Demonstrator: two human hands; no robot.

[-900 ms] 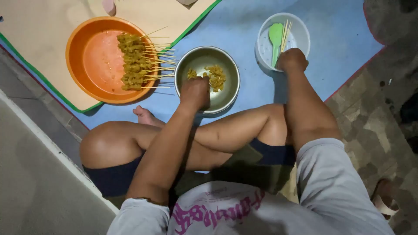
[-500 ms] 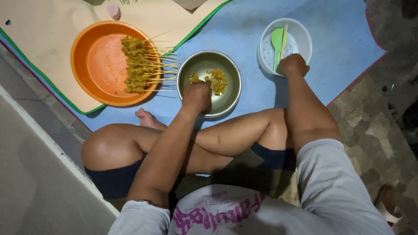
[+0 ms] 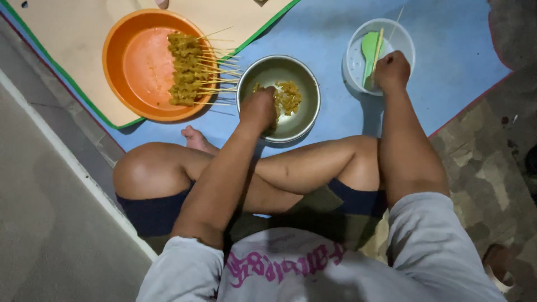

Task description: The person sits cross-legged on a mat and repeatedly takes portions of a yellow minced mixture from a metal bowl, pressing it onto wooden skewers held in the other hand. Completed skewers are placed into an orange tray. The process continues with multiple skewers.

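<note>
Seated person viewed from above, legs crossed on a blue mat [image 3: 335, 33] whose right edge ends in a red border against rough stone paving [image 3: 492, 162]; a pale concrete strip [image 3: 50, 223] runs diagonally along the left. A tan mat with a green edge [image 3: 72, 50] overlaps the blue mat at upper left and carries most of an orange basin [image 3: 137, 67], whose lower rim hangs just past the green edge. Inside the basin, a row of skewered yellowish meat pieces [image 3: 184, 67] lies side by side, the bare stick ends pointing right across the rim toward a metal bowl [image 3: 296, 120]. The metal bowl stands just beside the basin on the blue mat, near the person's knees, and holds a small heap of loose yellowish meat pieces [image 3: 288, 96]. The left hand [image 3: 258, 108] is lowered into this bowl at its left side, fingers curled together down into the contents; whether anything is pinched between them cannot be told. A clear round plastic tub [image 3: 405, 42], well apart to the right, contains a green spoon [image 3: 369, 47] and thin bamboo sticks [image 3: 378, 50]. The right hand [image 3: 391, 71] rests on the tub's near rim, closed as a fist about the sticks' lower ends. Bare blue mat lies open between bowl and tub.
</note>
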